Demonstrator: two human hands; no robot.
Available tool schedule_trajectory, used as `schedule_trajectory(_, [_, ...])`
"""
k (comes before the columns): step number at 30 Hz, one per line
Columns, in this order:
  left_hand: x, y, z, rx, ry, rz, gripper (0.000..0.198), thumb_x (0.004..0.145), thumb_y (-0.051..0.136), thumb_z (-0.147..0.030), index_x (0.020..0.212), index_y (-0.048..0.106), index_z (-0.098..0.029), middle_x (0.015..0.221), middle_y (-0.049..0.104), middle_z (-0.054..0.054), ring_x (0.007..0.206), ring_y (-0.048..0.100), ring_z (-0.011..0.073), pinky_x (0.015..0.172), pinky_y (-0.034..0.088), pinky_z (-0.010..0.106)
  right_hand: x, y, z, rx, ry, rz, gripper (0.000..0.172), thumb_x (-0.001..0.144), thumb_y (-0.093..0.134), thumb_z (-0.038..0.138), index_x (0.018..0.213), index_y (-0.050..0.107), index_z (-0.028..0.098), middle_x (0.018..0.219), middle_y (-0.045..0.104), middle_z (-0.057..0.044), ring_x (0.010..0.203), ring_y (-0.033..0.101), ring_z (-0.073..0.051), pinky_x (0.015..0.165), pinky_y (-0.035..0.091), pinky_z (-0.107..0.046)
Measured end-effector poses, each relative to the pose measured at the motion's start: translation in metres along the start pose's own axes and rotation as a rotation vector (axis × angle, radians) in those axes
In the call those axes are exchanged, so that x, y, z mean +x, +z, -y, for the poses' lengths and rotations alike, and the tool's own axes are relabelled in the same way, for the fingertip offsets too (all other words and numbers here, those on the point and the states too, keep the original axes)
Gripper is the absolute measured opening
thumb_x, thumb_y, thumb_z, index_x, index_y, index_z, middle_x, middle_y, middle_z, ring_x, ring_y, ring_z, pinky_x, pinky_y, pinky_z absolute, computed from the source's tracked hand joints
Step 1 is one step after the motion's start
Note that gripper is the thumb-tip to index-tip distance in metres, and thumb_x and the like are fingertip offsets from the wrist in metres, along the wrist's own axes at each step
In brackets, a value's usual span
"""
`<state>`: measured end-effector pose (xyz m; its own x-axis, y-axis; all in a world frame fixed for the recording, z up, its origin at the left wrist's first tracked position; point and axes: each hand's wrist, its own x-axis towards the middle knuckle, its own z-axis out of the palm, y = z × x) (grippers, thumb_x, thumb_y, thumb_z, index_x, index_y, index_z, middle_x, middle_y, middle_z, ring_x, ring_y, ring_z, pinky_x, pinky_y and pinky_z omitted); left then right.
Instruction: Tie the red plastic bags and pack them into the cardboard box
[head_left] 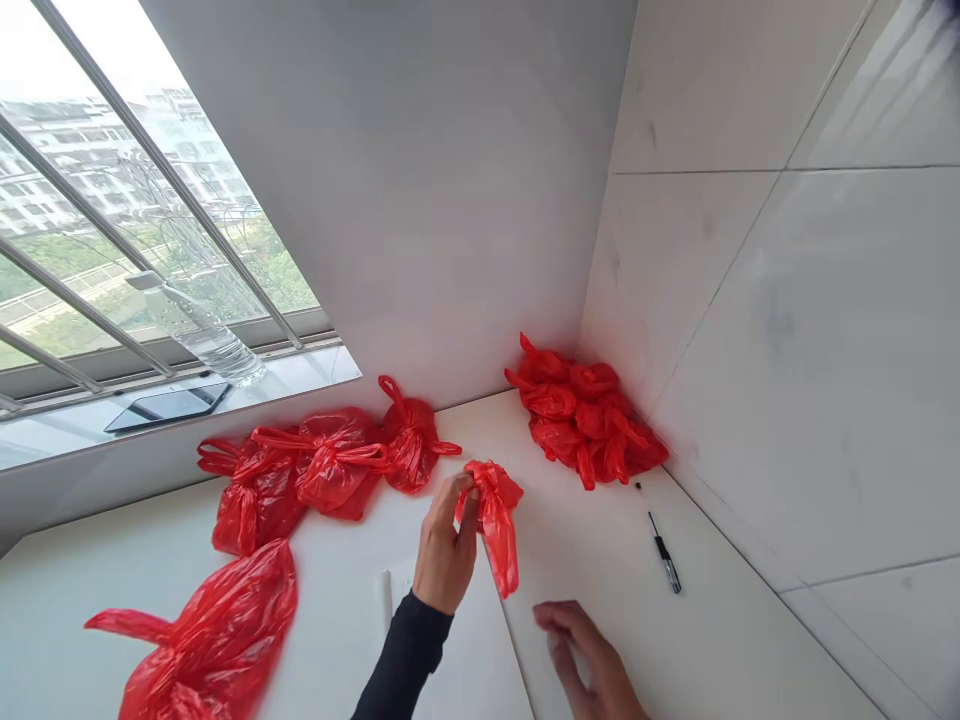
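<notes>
My left hand [448, 545], with a dark sleeve behind it, pinches a small knotted red plastic bag [499, 520] by its top left side. One loose end of the bag hangs down to the right of my fingers. My right hand [581, 655] is lower down at the front, apart from the bag. Its fingers are bent and a little blurred, with a gap between thumb and fingers and nothing in them. A sheet of white paper [480, 650] lies under my left forearm.
Tied red bags [337, 465] line the wall at left, with a larger red bag [225, 630] nearer. A heap of red bags [585, 415] fills the corner. A pen [664, 560] lies uncapped at right. On the sill stand a water bottle [202, 335] and a dark flat device [169, 405].
</notes>
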<state>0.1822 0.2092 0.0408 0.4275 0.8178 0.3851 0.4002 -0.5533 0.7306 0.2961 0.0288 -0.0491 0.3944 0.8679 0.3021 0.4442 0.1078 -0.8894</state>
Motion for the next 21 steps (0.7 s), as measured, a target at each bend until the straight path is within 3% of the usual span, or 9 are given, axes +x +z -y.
schedule_trajectory(3, [-0.062, -0.022, -0.019, -0.131, -0.026, 0.102, 0.023, 0.103, 0.041, -0.024, 0.121, 0.054, -0.028, 0.130, 0.061, 0.009, 0.119, 0.061, 0.0211, 0.095, 0.054, 0.038, 0.022, -0.034, 0.025, 0.065, 0.071, 0.009, 0.027, 0.104, 0.038, 0.026, 0.123, 0.057, 0.026, 0.117, 0.067, -0.007, 0.109, 0.066, -0.018, 0.093, 0.056, -0.030])
schedule_trajectory(5, [-0.096, -0.027, -0.028, -0.206, -0.063, 0.166, 0.026, 0.101, 0.043, -0.021, 0.122, 0.055, -0.031, 0.135, 0.059, 0.009, 0.123, 0.059, 0.0230, 0.094, 0.056, 0.038, 0.035, -0.044, 0.042, 0.021, 0.018, 0.153, 0.032, 0.103, 0.041, 0.027, 0.132, 0.054, 0.026, 0.130, 0.061, -0.009, 0.122, 0.057, -0.021, 0.104, 0.050, -0.038])
schedule_trajectory(7, [-0.122, -0.027, -0.033, -0.254, -0.111, 0.195, 0.025, 0.099, 0.047, -0.020, 0.119, 0.058, -0.031, 0.135, 0.060, 0.009, 0.124, 0.059, 0.0250, 0.094, 0.057, 0.038, 0.041, -0.043, 0.054, -0.002, -0.052, 0.349, 0.031, 0.100, 0.048, 0.025, 0.130, 0.056, 0.026, 0.126, 0.064, -0.007, 0.117, 0.057, -0.022, 0.102, 0.050, -0.040])
schedule_trajectory(9, [-0.143, -0.025, -0.032, -0.277, -0.155, 0.176, 0.021, 0.097, 0.052, -0.021, 0.114, 0.061, -0.029, 0.131, 0.062, 0.010, 0.121, 0.061, 0.0258, 0.092, 0.058, 0.038, 0.039, -0.038, 0.060, -0.014, -0.080, 0.463, 0.024, 0.097, 0.053, 0.020, 0.119, 0.061, 0.026, 0.109, 0.070, -0.003, 0.102, 0.061, -0.020, 0.095, 0.052, -0.039])
schedule_trajectory(12, [-0.167, -0.030, -0.025, -0.261, -0.220, 0.067, 0.018, 0.095, 0.056, -0.024, 0.111, 0.062, -0.029, 0.123, 0.066, 0.009, 0.120, 0.062, 0.0253, 0.095, 0.056, 0.037, 0.031, -0.037, 0.061, -0.050, -0.059, 0.447, 0.016, 0.095, 0.053, 0.017, 0.101, 0.066, 0.024, 0.090, 0.070, -0.001, 0.088, 0.061, -0.019, 0.085, 0.052, -0.036])
schedule_trajectory(16, [-0.188, -0.049, -0.020, -0.178, -0.393, -0.076, 0.018, 0.097, 0.054, -0.029, 0.113, 0.063, -0.028, 0.120, 0.068, 0.007, 0.117, 0.064, 0.0240, 0.098, 0.053, 0.037, 0.026, -0.056, 0.060, -0.096, 0.018, 0.356, 0.015, 0.096, 0.050, 0.021, 0.093, 0.064, 0.022, 0.082, 0.065, -0.002, 0.080, 0.059, -0.018, 0.073, 0.051, -0.032])
schedule_trajectory(19, [-0.192, -0.055, -0.031, -0.132, -0.499, -0.074, 0.028, 0.100, 0.046, -0.035, 0.124, 0.060, -0.028, 0.132, 0.063, 0.008, 0.120, 0.062, 0.0248, 0.098, 0.053, 0.039, 0.023, -0.062, 0.065, -0.113, 0.080, 0.400, 0.012, 0.094, 0.055, 0.029, 0.100, 0.063, 0.023, 0.083, 0.063, -0.001, 0.077, 0.059, -0.017, 0.072, 0.052, -0.031])
schedule_trajectory(21, [-0.189, -0.052, -0.042, -0.034, -0.404, -0.019, 0.038, 0.097, 0.051, -0.037, 0.134, 0.055, -0.029, 0.139, 0.058, 0.009, 0.129, 0.054, 0.0271, 0.105, 0.048, 0.044, 0.020, -0.059, 0.070, -0.145, 0.080, 0.478, 0.022, 0.092, 0.062, 0.038, 0.109, 0.063, 0.025, 0.081, 0.064, 0.001, 0.076, 0.060, -0.017, 0.074, 0.052, -0.032])
